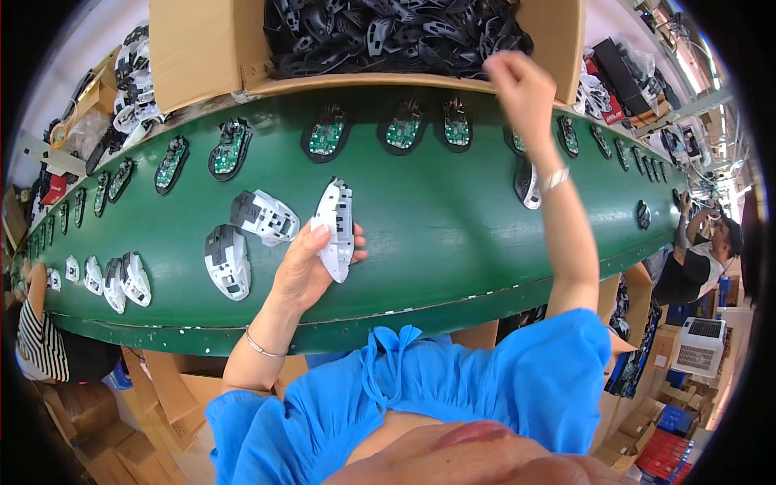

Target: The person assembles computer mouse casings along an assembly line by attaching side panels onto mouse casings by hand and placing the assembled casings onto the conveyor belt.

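Note:
My left hand (pixel 301 263) is closed around a white plastic mouse shell (pixel 335 234), tilted so that its slotted inner side shows. Above the far side of the green belt, my right hand (pixel 521 89) is raised at the front edge of a cardboard box (pixel 194 61) full of black plastic pieces (pixel 396 36). Motion smears its fingers, so I cannot see whether they hold anything. On the belt left of my left hand lie a grey-and-white shell (pixel 265 217) and another grey-and-white shell (pixel 228 260). A black-and-white part (pixel 529 184) rests beneath my right wrist, partly covered.
Along the far side of the green belt (pixel 436 234) runs a row of mouse bases with green circuit boards (pixel 404 129). Several white shells (pixel 135 279) lie at the near left. A person (pixel 695 259) works at the right end, and a striped sleeve (pixel 50 347) shows at the left.

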Demonstrator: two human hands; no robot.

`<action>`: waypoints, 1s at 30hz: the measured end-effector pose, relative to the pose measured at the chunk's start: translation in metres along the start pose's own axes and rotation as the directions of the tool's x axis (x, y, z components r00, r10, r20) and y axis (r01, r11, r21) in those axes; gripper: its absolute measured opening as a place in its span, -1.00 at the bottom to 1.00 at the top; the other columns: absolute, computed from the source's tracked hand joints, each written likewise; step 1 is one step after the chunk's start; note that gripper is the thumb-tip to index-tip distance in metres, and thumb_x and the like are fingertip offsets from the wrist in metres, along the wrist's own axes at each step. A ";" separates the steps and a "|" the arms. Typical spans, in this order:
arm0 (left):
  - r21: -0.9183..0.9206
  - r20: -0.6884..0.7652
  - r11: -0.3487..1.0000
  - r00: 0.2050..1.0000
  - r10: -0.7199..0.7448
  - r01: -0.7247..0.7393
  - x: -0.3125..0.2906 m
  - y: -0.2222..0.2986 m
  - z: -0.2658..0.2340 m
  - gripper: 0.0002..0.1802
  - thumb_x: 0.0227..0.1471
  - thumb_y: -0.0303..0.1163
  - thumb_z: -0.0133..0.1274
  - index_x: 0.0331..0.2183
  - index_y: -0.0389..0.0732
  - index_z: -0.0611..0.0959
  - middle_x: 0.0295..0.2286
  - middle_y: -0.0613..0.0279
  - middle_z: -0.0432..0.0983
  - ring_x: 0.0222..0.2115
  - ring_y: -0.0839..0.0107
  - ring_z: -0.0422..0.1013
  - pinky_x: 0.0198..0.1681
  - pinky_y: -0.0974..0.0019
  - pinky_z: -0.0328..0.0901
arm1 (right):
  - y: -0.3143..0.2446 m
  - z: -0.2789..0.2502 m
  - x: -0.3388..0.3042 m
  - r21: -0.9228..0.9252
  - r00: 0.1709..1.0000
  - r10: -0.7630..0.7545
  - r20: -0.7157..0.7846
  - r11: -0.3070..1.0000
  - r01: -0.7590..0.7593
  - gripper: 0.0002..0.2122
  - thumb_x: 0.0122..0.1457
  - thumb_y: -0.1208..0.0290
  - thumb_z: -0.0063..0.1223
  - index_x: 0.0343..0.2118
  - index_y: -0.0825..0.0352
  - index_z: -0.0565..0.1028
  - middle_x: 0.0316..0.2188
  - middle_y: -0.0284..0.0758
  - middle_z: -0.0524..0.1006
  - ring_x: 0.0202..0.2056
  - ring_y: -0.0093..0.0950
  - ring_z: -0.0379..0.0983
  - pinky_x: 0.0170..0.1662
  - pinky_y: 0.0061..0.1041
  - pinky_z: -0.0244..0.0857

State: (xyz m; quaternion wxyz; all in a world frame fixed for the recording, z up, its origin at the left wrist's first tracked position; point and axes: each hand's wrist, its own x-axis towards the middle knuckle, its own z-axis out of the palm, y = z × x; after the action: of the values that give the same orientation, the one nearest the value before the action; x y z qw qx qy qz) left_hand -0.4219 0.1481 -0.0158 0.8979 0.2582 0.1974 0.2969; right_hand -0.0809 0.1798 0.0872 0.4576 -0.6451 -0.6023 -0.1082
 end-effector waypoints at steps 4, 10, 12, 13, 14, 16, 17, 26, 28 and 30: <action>0.070 0.037 0.997 0.999 0.017 -0.019 0.001 0.001 0.008 -0.43 -0.04 -0.18 0.11 -0.07 -0.28 0.33 -0.22 0.04 0.41 -0.25 0.35 0.39 -0.18 0.27 0.36 | 0.144 -0.014 0.075 0.061 0.751 0.660 0.030 0.749 -0.660 -0.67 -0.04 0.19 0.23 -0.43 0.44 0.56 -0.59 -0.28 0.55 -0.60 -0.56 0.52 -0.60 -0.56 0.37; 0.081 0.058 0.996 0.997 0.042 -0.047 0.001 0.001 -0.005 -0.29 -0.10 -0.10 0.15 0.00 -0.32 0.32 -0.28 0.13 0.40 -0.32 0.44 0.36 -0.28 0.36 0.31 | 0.175 0.035 0.091 -0.013 0.648 0.761 0.030 0.648 -0.761 -0.76 -0.16 0.34 0.37 -0.59 0.36 0.51 -0.62 -0.36 0.48 -0.69 -0.63 0.26 -0.66 -0.66 0.09; 0.077 0.079 0.996 0.996 0.031 -0.038 0.001 0.004 -0.006 -0.29 -0.10 -0.10 0.16 0.00 -0.32 0.32 -0.28 0.14 0.40 -0.32 0.45 0.36 -0.28 0.36 0.31 | 0.164 0.034 0.089 0.066 0.637 0.770 0.043 0.634 -0.771 -0.81 -0.19 0.40 0.37 -0.60 0.33 0.53 -0.63 -0.42 0.47 -0.66 -0.66 0.21 -0.64 -0.65 0.07; 0.079 0.107 0.997 0.994 0.016 -0.025 0.000 0.005 -0.008 -0.28 -0.10 -0.10 0.17 0.00 -0.32 0.32 -0.29 0.15 0.40 -0.32 0.46 0.35 -0.28 0.36 0.31 | 0.164 0.033 0.088 0.056 0.611 0.788 0.069 0.609 -0.791 -0.83 -0.18 0.41 0.36 -0.58 0.33 0.54 -0.63 -0.44 0.47 -0.65 -0.67 0.22 -0.63 -0.64 0.09; 0.088 0.098 0.996 0.995 0.019 -0.028 -0.001 0.006 -0.008 -0.29 -0.09 -0.10 0.16 -0.01 -0.34 0.33 -0.29 0.16 0.40 -0.33 0.47 0.35 -0.28 0.37 0.32 | 0.168 0.031 0.088 0.048 0.611 0.788 0.074 0.609 -0.791 -0.83 -0.18 0.41 0.36 -0.58 0.33 0.54 -0.63 -0.44 0.47 -0.65 -0.67 0.22 -0.63 -0.64 0.09; 0.079 0.098 0.997 0.995 0.009 -0.017 -0.002 0.007 -0.006 -0.29 -0.09 -0.10 0.16 -0.01 -0.34 0.33 -0.29 0.17 0.40 -0.32 0.47 0.35 -0.28 0.37 0.32 | 0.178 0.033 0.087 0.174 0.661 0.731 0.171 0.638 -0.750 -0.81 -0.20 0.37 0.37 -0.53 0.32 0.59 -0.67 -0.44 0.46 -0.65 -0.62 0.31 -0.64 -0.61 0.19; 0.075 0.096 0.997 0.995 0.006 -0.013 -0.003 0.006 -0.007 -0.29 -0.09 -0.10 0.16 -0.01 -0.35 0.33 -0.30 0.17 0.40 -0.32 0.46 0.35 -0.27 0.37 0.33 | 0.182 0.036 0.089 0.163 0.660 0.728 0.188 0.639 -0.752 -0.81 -0.20 0.37 0.37 -0.53 0.32 0.59 -0.67 -0.44 0.46 -0.65 -0.62 0.31 -0.64 -0.61 0.19; 0.055 0.030 0.997 0.998 0.056 -0.058 0.002 0.017 0.001 -0.44 0.14 0.06 -0.16 -0.09 -0.26 0.41 -0.34 0.23 0.45 -0.36 0.50 0.39 -0.30 0.33 0.37 | 0.152 -0.001 0.106 -0.143 0.965 0.054 -0.257 0.985 -0.093 -0.77 -0.11 0.20 0.30 -0.38 0.14 0.65 -0.51 -0.41 0.60 -0.46 -0.62 0.48 -0.28 -0.62 0.35; -0.008 0.000 0.999 0.999 0.033 -0.033 -0.001 0.019 0.002 -0.44 0.17 0.09 -0.26 -0.10 -0.20 0.44 -0.34 0.26 0.47 -0.35 0.50 0.40 -0.29 0.31 0.36 | 0.077 -0.003 0.086 0.162 0.974 0.132 -0.182 0.982 -0.102 -0.79 -0.05 0.41 0.25 -0.33 0.36 0.61 -0.53 -0.39 0.58 -0.48 -0.65 0.44 -0.34 -0.71 0.32; 0.015 -0.037 0.999 0.999 0.039 -0.039 -0.004 0.017 0.001 -0.48 0.17 0.06 -0.25 -0.10 -0.19 0.44 -0.34 0.28 0.47 -0.34 0.51 0.40 -0.27 0.31 0.35 | 0.018 -0.002 0.049 0.307 0.985 0.111 -0.129 0.949 -0.067 -0.79 0.01 0.48 0.18 -0.28 0.45 0.57 -0.50 -0.34 0.58 -0.44 -0.62 0.47 -0.34 -0.71 0.33</action>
State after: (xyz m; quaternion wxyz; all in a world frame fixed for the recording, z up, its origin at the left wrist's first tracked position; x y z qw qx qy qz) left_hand -0.4313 0.1569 -0.0046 0.8862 0.2627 0.2111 0.3177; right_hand -0.0522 0.2147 0.1141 0.5976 -0.5847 -0.5471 -0.0409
